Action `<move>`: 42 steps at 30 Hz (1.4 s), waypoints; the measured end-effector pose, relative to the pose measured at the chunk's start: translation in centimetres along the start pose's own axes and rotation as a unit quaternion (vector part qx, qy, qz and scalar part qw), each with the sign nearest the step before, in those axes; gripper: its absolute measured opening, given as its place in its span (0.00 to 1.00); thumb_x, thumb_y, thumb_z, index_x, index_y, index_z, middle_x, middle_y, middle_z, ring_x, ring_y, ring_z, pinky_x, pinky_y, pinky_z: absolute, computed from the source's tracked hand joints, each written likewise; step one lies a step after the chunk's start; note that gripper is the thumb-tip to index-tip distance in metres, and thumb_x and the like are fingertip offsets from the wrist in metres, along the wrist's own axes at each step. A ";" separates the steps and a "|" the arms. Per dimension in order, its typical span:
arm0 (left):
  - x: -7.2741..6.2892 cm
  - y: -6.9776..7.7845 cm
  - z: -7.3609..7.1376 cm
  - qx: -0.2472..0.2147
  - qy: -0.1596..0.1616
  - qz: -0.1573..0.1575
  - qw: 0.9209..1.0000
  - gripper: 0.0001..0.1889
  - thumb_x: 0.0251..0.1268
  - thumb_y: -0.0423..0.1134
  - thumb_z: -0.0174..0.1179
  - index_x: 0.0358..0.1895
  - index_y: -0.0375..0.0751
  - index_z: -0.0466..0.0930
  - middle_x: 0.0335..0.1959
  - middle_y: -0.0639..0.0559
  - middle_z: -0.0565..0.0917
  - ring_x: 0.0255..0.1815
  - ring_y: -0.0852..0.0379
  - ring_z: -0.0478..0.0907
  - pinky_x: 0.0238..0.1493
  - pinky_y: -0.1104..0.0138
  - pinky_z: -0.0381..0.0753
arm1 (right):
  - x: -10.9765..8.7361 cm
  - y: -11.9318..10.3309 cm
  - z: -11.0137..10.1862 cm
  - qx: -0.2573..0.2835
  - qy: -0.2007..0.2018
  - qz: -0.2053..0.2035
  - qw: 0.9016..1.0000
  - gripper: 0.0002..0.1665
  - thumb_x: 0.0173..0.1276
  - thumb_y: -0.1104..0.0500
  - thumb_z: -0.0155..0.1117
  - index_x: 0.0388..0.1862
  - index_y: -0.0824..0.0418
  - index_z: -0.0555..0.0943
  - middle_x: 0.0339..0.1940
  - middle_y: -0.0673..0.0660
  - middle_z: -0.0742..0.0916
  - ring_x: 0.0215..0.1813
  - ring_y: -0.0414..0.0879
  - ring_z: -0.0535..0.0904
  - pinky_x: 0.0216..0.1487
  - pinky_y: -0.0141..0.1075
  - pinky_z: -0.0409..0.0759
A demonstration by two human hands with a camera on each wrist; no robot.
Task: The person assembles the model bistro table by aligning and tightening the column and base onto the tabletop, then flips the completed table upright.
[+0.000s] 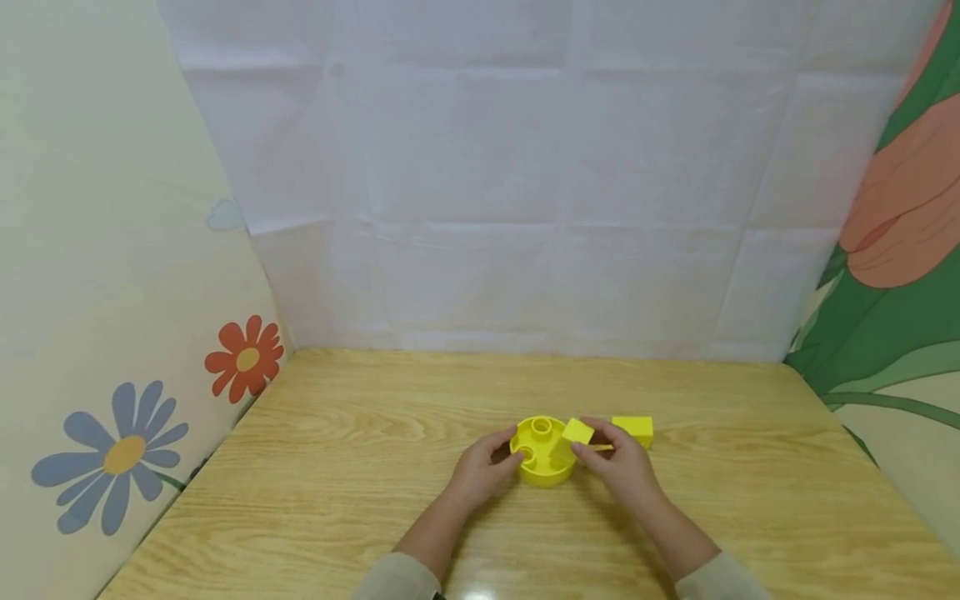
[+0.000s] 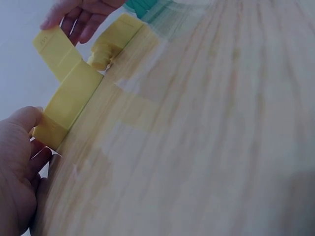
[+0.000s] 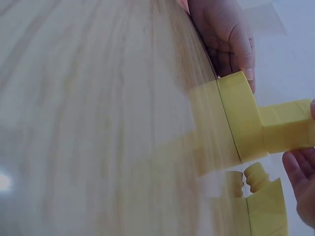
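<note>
A round yellow dish-like base (image 1: 544, 478) sits on the table, with short hollow sockets inside it. My left hand (image 1: 478, 472) grips its left side, thumb and fingers at the rim. A yellow square post (image 1: 577, 432) leans over the base's right part, its lower end inside the rim. My right hand (image 1: 627, 468) pinches the post near its top; in the right wrist view the post (image 3: 288, 125) sticks out from the base (image 3: 241, 118). How firmly the post is seated is hidden by the rim.
Just beyond the right hand lies another yellow block (image 1: 634, 430) with a threaded screw-like end (image 3: 256, 178). The wooden table (image 1: 360, 417) meets a white cloth (image 1: 480, 275) at the back. Walls with painted flowers (image 1: 247, 360) flank both sides.
</note>
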State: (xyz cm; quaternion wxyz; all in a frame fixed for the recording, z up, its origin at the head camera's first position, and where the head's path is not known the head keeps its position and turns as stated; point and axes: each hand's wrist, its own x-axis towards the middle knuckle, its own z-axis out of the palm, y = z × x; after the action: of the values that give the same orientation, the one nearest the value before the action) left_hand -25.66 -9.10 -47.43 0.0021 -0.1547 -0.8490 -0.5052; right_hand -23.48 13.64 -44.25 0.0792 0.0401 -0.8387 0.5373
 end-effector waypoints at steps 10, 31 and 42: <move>0.2 0.0 0.0 0.002 -0.001 0.004 1.000 0.27 0.70 0.43 0.59 0.67 0.32 0.71 0.65 0.36 0.76 0.66 0.38 0.72 0.66 0.47 0.71 | 0.0 0.3 0.2 0.002 0.008 -0.009 1.000 0.26 0.66 0.58 0.68 0.62 0.61 0.78 0.50 0.59 0.85 0.50 0.47 0.80 0.46 0.30 0.83; 0.2 0.2 0.3 0.003 0.007 -0.018 1.000 0.25 0.75 0.44 0.52 0.69 0.34 0.69 0.68 0.37 0.73 0.70 0.39 0.68 0.69 0.47 0.68 | -0.9 0.2 1.0 0.056 0.034 0.002 0.998 0.29 0.65 0.58 0.69 0.64 0.63 0.76 0.53 0.61 0.83 0.52 0.48 0.80 0.49 0.29 0.83; 0.1 0.8 0.6 -0.050 0.065 0.005 0.997 0.24 0.74 0.46 0.53 0.65 0.35 0.73 0.65 0.37 0.75 0.68 0.38 0.70 0.67 0.44 0.69 | -1.3 1.8 -3.6 0.006 0.072 -0.009 0.997 0.29 0.72 0.53 0.62 0.67 0.65 0.72 0.65 0.64 0.78 0.65 0.57 0.74 0.66 0.49 0.74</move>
State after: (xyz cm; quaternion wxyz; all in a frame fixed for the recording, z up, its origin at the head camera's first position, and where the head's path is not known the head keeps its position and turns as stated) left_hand -25.47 -8.23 -47.04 0.0518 -0.1255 -0.8202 -0.5557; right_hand -22.12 17.66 -44.57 0.1438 0.0094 -0.8270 0.5434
